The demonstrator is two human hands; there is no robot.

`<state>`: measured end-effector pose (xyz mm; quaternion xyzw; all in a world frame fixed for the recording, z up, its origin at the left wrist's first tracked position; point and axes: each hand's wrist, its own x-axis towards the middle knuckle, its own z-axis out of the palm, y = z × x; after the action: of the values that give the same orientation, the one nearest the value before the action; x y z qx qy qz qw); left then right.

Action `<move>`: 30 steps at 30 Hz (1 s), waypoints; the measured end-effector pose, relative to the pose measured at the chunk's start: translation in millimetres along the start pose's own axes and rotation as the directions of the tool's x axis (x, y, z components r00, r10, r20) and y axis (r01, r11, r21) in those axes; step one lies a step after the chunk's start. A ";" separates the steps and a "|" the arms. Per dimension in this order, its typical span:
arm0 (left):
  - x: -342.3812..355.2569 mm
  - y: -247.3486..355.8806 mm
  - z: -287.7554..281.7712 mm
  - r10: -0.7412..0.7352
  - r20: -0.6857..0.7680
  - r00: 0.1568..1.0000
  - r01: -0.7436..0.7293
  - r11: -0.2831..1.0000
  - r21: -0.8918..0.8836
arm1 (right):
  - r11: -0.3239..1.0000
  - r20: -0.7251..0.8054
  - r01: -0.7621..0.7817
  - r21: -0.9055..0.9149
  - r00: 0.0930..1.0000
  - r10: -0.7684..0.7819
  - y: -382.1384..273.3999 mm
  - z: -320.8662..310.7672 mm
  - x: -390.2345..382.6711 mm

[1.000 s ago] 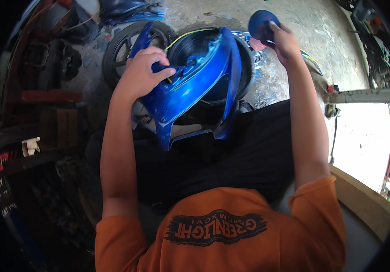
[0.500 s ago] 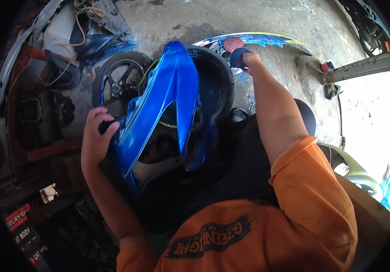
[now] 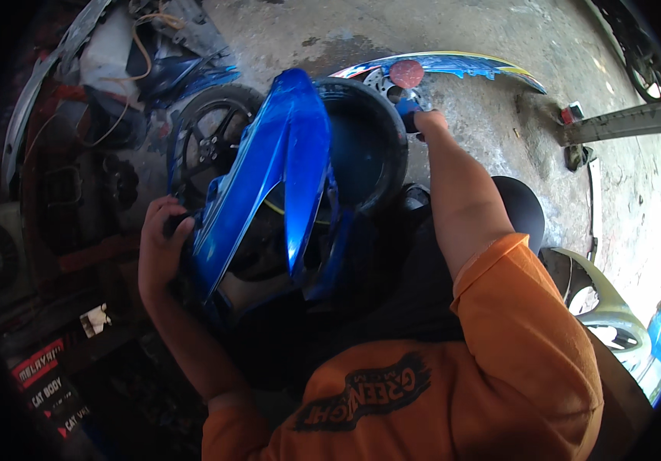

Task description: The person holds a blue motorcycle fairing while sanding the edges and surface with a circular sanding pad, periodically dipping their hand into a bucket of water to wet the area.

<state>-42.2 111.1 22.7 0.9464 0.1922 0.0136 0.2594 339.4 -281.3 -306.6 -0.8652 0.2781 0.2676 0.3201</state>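
A glossy blue motorcycle fairing panel (image 3: 246, 192) slants across my lap, its rounded top end leaning over a black tub (image 3: 401, 157). My left hand (image 3: 163, 240) grips the panel's left edge, thumb and fingers curled round a dark part there. Out past the tub's right side, my right hand (image 3: 429, 123) is closed on a small dark blue pad-like piece (image 3: 407, 110), whose exact kind I cannot make out. Just beyond it is a reddish round disc (image 3: 406, 74), in front of a perforated metal brake disc (image 3: 379, 81).
A curved panel with blue, yellow and red graphics (image 3: 469, 63) lies on the concrete floor behind the tub. Left of the tub is a black wheel (image 3: 211, 142). Dark panels (image 3: 184, 77) and a hose (image 3: 143, 58) lie farther left. A metal beam (image 3: 622, 123) juts in at right.
The whole view has shifted slightly. My right hand has come a little lower and nearer with the dark blue piece. My left hand keeps its hold on the fairing panel.
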 end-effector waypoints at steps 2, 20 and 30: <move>-2.3 1.9 -6.5 0.030 0.014 0.999 -0.030 0.999 -0.022 | 0.999 0.216 -0.012 0.048 0.976 0.001 -6.9 -1.8 -4.3; -10.2 0.8 -7.0 -0.022 0.002 1.000 0.022 1.000 0.001 | 0.829 0.496 0.517 -0.213 0.788 -0.364 -152.8 -14.9 -150.2; -7.9 6.2 0.3 -0.067 -0.020 0.998 0.067 0.998 0.002 | 0.075 0.706 0.859 -0.506 0.463 -0.536 -24.2 187.1 -67.7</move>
<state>-47.3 103.1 26.2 0.9395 0.2264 0.0141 0.2566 254.4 -113.4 -375.3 -0.8584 -0.4061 0.3135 -0.0019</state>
